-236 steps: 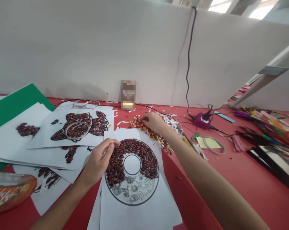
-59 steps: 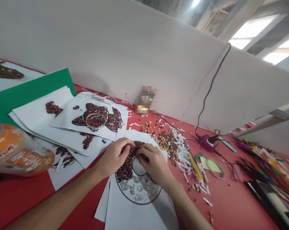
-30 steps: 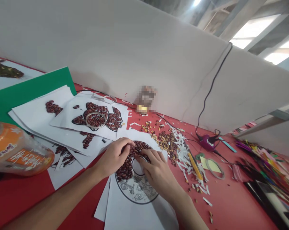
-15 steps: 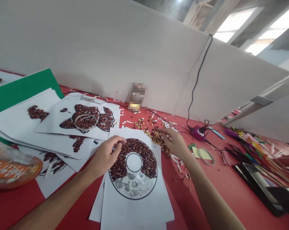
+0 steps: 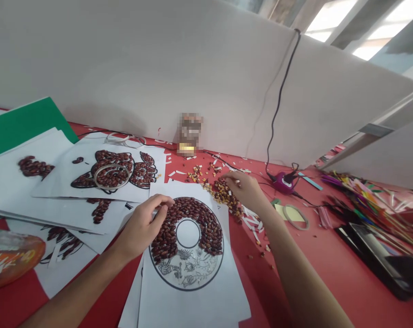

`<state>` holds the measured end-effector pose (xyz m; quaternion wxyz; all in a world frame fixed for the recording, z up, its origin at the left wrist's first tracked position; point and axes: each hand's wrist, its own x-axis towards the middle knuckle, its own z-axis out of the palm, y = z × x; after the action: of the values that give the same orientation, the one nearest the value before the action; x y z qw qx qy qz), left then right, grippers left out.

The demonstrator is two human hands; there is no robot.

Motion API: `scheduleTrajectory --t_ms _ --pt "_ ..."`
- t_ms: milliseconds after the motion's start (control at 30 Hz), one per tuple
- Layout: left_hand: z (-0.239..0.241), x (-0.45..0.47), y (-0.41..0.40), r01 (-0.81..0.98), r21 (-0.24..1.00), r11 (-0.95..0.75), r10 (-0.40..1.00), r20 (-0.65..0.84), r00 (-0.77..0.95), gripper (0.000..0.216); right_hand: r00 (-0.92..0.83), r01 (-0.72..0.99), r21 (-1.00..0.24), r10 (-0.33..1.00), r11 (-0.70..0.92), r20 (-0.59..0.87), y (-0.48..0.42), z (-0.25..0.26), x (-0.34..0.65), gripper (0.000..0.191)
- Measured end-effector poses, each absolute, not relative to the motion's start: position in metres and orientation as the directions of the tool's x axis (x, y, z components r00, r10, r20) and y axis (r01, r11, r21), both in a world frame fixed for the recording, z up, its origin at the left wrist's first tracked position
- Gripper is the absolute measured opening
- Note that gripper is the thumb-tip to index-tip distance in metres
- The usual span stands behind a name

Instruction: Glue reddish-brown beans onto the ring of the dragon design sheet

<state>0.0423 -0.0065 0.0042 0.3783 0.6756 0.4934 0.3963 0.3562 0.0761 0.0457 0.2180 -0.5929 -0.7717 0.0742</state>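
Note:
A paper sheet (image 5: 193,310) printed with a ring-shaped pattern lies before me. Glossy dark red beans (image 5: 193,208) cover the upper part and both sides of the ring; its lower part shows the printed drawing under a shiny film. My left hand (image 5: 147,223) rests at the ring's upper left edge, fingers loosely curved and thumb apart, with nothing visible in it. Beyond the sheet's upper right corner, my right hand (image 5: 244,189) is over a loose pile of beans and yellow kernels (image 5: 222,193). Its bent fingers and thumb are slightly apart, and nothing shows between them.
Bean-covered drawings (image 5: 114,166) with a tape ring lie left, beside a green sheet (image 5: 32,116) and an orange-labelled bottle (image 5: 13,259). To the right are a purple power adapter (image 5: 283,182), another tape ring (image 5: 297,217), colourful strips (image 5: 360,196) and a black tray (image 5: 370,259). A wall stands behind.
The view has shifted slightly, so the papers appear farther left. My right hand stays over the bean pile, its fingers moved a little; my left hand stays by the ring's edge.

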Motion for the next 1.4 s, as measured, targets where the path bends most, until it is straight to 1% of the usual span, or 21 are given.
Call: scheduleTrajectory --t_ms 133,233,533,800,1033,1133,1267,1400 --pt "0.005 0.043 -0.006 0.377 0.898 -0.228 0.967 0.161 0.199 0.023 -0.108 0.908 -0.364 0.955 0.208 0.277 0.097 0.047 0.361 0.031" --pt "0.006 0.043 -0.006 0.381 0.899 -0.215 0.969 0.150 0.195 0.025 -0.056 0.931 -0.335 0.961 0.148 0.271 0.113 0.050 0.362 0.032" --pt "0.008 0.044 -0.005 0.380 0.900 -0.212 0.970 0.148 0.192 0.024 -0.170 0.940 -0.271 0.973 0.207 0.156 0.136 0.046 0.328 0.029" --pt "0.010 0.043 -0.005 0.361 0.906 -0.223 0.966 0.156 0.204 0.022 -0.060 0.987 -0.140 0.989 0.080 0.137 0.165 0.040 0.328 0.034" --pt "0.006 0.042 -0.003 0.346 0.912 -0.219 0.964 0.148 0.220 0.021 -0.064 0.996 -0.046 0.988 0.071 0.137 0.196 0.034 0.302 0.023" --pt "0.008 0.042 -0.004 0.341 0.915 -0.213 0.965 0.142 0.220 0.021 -0.058 0.998 -0.016 0.986 0.062 0.155 0.199 0.028 0.292 0.025" --pt "0.011 0.041 -0.004 0.343 0.914 -0.219 0.966 0.153 0.208 0.022 -0.099 0.994 -0.023 0.982 0.104 0.159 0.195 0.032 0.289 0.024" --pt "0.013 0.040 -0.003 0.344 0.913 -0.218 0.968 0.158 0.194 0.022 -0.138 0.983 -0.100 0.979 0.154 0.148 0.158 0.044 0.293 0.016"
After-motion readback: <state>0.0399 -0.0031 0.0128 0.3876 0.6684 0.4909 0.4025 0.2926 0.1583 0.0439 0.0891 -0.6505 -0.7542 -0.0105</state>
